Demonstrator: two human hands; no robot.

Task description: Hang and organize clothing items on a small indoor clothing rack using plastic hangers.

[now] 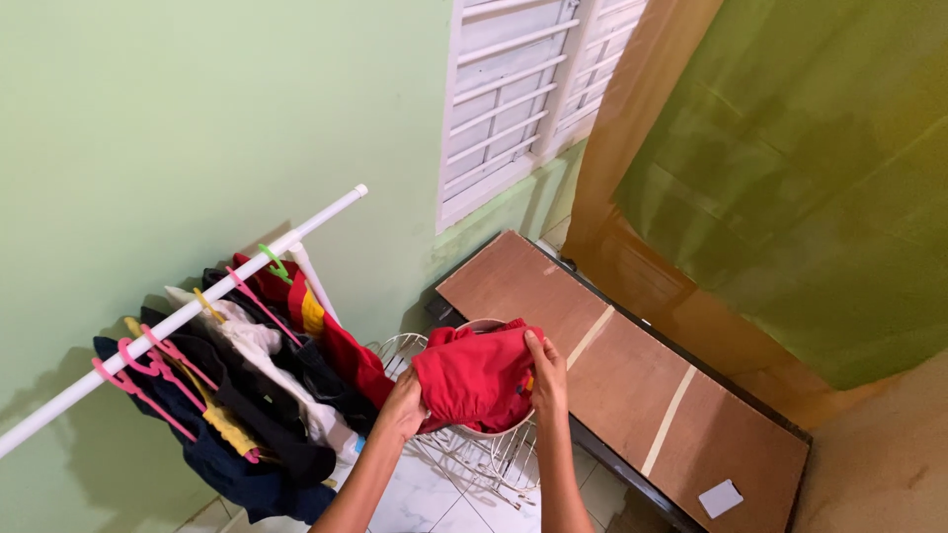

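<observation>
Now my left hand point(403, 407) and right hand point(546, 380) both grip a red garment point(474, 375), fingers clenched on its edges; it hangs above the white wire basket point(474, 459), beside the clothes rack point(188, 316).

Red garment point(476, 377), crumpled, bunched, held up above white wire basket point(494, 454)

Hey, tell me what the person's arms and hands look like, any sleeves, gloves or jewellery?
Both forearms are bare up to the frame's bottom edge, with no sleeves in view. The left hand and right hand wear no gloves. No watch, bracelet or ring shows from this angle, though the fingers are partly hidden.
</observation>
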